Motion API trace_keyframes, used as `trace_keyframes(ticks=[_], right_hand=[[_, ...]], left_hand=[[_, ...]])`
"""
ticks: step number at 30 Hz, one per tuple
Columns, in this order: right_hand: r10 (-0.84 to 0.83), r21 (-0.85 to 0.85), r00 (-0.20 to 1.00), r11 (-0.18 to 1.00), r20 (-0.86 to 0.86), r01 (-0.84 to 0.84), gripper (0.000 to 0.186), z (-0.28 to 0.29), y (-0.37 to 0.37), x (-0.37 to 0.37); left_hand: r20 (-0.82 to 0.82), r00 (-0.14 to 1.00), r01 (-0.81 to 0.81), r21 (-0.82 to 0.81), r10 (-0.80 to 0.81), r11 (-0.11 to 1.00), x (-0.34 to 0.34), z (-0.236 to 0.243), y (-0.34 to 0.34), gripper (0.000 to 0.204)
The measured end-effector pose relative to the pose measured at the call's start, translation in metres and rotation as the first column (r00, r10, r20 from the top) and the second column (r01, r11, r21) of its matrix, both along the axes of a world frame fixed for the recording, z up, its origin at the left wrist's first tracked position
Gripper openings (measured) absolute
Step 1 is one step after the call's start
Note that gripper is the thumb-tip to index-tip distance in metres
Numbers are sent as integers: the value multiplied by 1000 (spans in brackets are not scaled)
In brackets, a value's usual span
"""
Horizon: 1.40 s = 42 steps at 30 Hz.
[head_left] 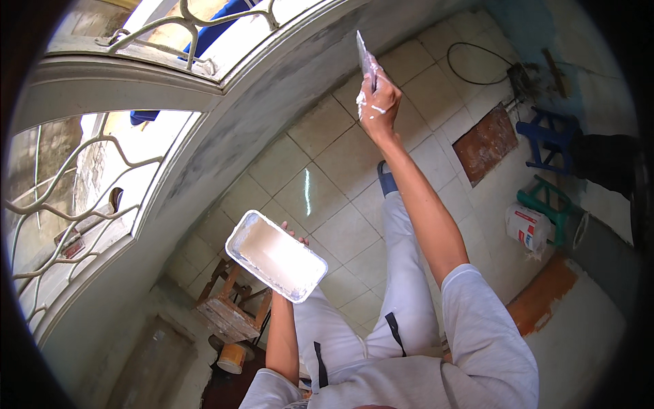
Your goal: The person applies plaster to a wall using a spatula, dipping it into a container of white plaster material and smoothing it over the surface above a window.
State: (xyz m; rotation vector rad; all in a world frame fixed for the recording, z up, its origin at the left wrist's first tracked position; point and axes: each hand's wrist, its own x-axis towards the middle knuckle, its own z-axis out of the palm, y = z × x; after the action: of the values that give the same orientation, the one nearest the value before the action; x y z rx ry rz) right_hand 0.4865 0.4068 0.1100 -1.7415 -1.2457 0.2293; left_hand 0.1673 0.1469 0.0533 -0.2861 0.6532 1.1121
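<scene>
My right hand (pixel 378 105), smeared with white paste, is raised near the wall (pixel 286 82), closed round a flat metal putty knife (pixel 363 51) with white paste on it. The blade points up toward the top of the view. Lower down, my left hand (pixel 293 232) holds a white rectangular plastic tray (pixel 272 252), coated inside with pale paste, from its far side and underneath; the tray hides much of the hand. The wall beside the knife is grey and patchy. I cannot tell whether the blade touches it.
Barred windows (pixel 82 170) line the left. A worn wooden stool (pixel 225 313) and an orange can (pixel 231 358) stand lower left. At right are blue (pixel 548 136) and green (pixel 545 198) plastic stools, a bag (pixel 524 228), a black cable (pixel 477 48) and brown boards (pixel 484 143) on the tiled floor (pixel 320 163).
</scene>
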Motion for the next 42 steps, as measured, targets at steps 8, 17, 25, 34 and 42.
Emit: trace_keyframes(ticks=[8,17,25,34,42], right_hand=[[63,-136,996,989,59,-55,38,33,44,26],[100,-74,995,992,-7,-100,38,22,37,-21],[196,-34,980,980,-35,-197,37,19,17,-45],[-163,-63,970,986,-179,154,19,-11,34,51],[-43,9,970,999,-239,47,8,-31,81,-25]], left_hand=[[-46,998,39,-7,-40,999,8,-3,-1,64],[-15,998,54,55,-53,997,6,-6,3,68],[-13,998,65,27,-64,998,-2,-8,-1,67],[-25,998,53,-20,-54,998,16,1,10,65],[-43,995,89,36,-88,995,44,-12,25,67]])
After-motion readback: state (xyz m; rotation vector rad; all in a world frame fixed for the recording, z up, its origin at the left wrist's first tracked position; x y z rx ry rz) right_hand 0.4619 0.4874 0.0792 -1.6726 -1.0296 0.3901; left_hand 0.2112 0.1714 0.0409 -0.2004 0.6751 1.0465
